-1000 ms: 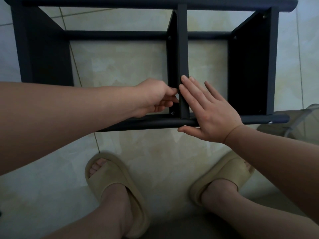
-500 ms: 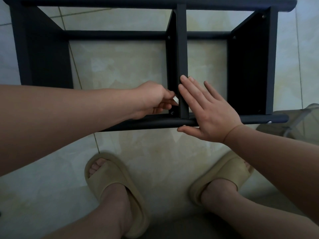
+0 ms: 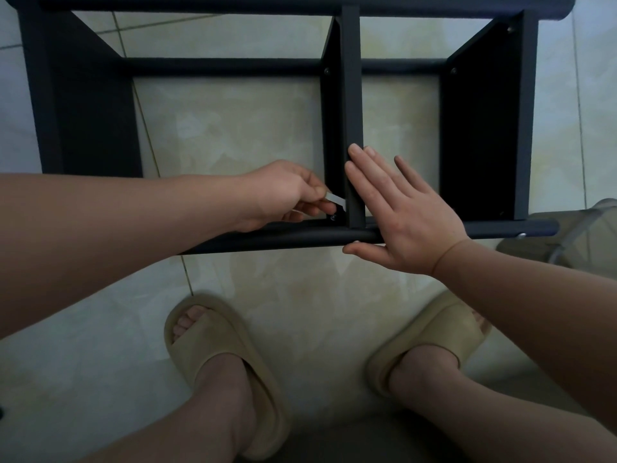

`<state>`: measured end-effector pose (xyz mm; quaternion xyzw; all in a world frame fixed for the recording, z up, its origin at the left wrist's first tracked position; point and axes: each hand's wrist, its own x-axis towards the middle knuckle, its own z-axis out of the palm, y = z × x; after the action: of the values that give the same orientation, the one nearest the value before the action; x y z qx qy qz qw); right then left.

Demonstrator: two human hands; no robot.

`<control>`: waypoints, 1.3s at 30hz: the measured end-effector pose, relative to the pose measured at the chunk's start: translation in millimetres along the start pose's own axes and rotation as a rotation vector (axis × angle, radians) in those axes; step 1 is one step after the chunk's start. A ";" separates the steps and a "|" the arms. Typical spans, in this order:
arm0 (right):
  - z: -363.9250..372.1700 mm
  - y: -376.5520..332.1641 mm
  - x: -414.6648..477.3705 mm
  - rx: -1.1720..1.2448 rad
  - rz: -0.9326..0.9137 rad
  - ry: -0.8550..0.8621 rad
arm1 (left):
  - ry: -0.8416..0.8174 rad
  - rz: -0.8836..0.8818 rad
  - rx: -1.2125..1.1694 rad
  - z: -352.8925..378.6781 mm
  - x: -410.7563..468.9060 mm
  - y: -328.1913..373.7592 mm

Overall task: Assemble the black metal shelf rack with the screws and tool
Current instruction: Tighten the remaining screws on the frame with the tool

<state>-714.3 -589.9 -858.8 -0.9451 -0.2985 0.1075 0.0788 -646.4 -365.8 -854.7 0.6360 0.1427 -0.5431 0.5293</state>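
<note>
Left grip [image 3: 283,195] is curled, thumb and fingers pinching a small silver tool [image 3: 335,198]. The tool's free end points down and to the right, toward a screw [image 3: 333,218] at the bottom of the middle panel [image 3: 350,95], just above the near rail [image 3: 293,236]. The fingers cover the rest of the tool, so its full shape cannot be told.

Right grip [image 3: 407,222] is open and holds nothing. Its straight fingers lie flat against the right side of the middle panel and its thumb reaches under the near rail. That panel stands between the two grips.

The black shelf rack [image 3: 83,111] lies on the pale tiled floor [image 3: 240,135] in front of the person. The far rail [image 3: 200,2] runs along the top of the view. A right panel [image 3: 484,128] stands well apart from the middle one. More screws show on the frame: one where the middle panel meets the back bar [image 3: 327,71], one on the right panel [image 3: 453,71] and one near the right end of the near rail [image 3: 521,234]. The left forearm crosses over the left part of the near rail and hides it.

Below the rack are the person's feet in beige slippers, left [image 3: 213,345] and right [image 3: 434,335]. At the right edge, just beside the rail's end, sits a clear plastic object [image 3: 587,235]; what it is cannot be told.
</note>
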 end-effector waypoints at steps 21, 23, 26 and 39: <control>0.4 0.6 -0.3 -0.001 0.003 -0.023 | -0.046 0.159 0.433 -0.4 -9.5 -9.9; 2.0 1.7 -1.1 -0.003 0.002 -0.017 | -0.040 0.155 0.453 1.6 -9.3 -9.9; 2.0 1.2 -0.7 0.010 -0.001 -0.021 | 0.024 0.148 0.530 4.6 -9.4 -9.5; -76.1 -8.8 -20.3 0.089 0.208 -0.247 | 0.294 0.098 0.886 0.8 -86.5 55.4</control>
<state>-716.4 -601.0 -780.4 -0.9460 -0.2014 0.2435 0.0715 -636.9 -354.5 -753.1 0.8769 -0.0596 -0.4302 0.2059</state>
